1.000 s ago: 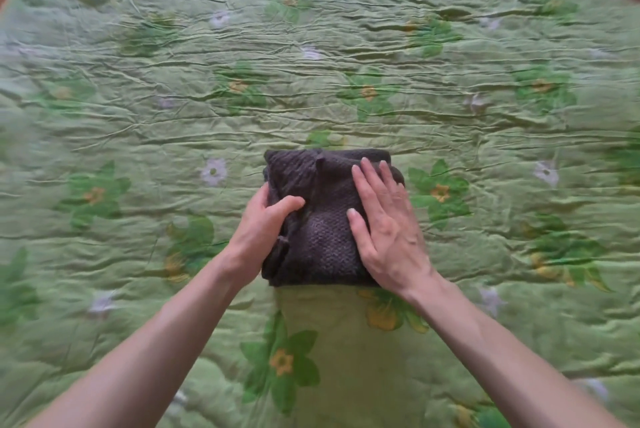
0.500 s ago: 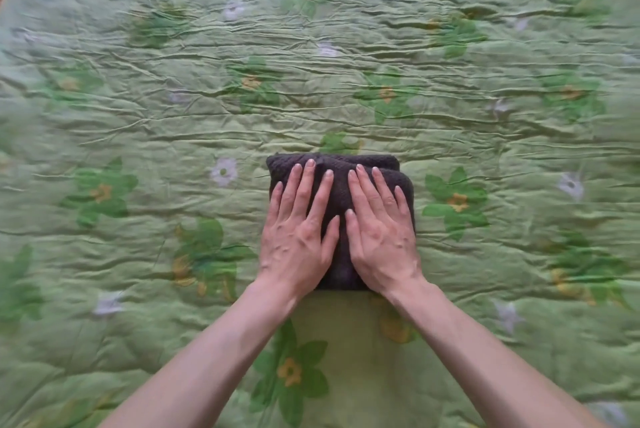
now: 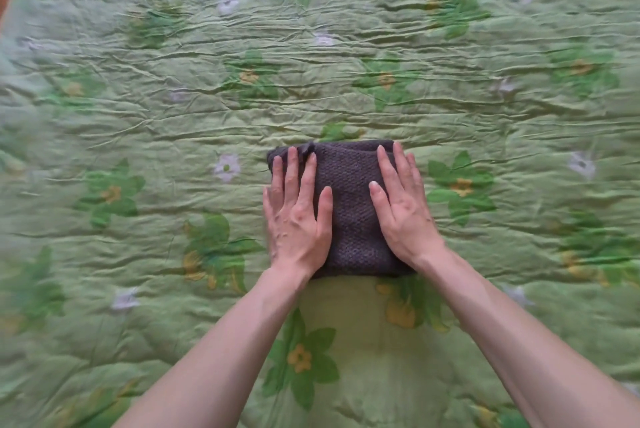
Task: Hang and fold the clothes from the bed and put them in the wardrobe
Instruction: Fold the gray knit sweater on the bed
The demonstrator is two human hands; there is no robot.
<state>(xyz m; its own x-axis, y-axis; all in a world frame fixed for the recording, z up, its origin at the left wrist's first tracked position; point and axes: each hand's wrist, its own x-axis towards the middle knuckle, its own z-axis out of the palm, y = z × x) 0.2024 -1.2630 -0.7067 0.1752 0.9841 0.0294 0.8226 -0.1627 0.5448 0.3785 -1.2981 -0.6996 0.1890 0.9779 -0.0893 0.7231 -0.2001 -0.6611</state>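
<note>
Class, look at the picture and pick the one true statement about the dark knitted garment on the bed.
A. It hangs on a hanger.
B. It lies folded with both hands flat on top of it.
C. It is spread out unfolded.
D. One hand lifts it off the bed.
B: the dark knitted garment lies folded on the green floral bedspread, with the left hand and the right hand pressing on it, fingers straight.

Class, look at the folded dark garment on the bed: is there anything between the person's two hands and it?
Nothing visible. The left hand and right hand both lie flat with straight fingers directly on the folded dark knit garment, which rests on the green floral bedspread. The wardrobe is out of view.
</note>
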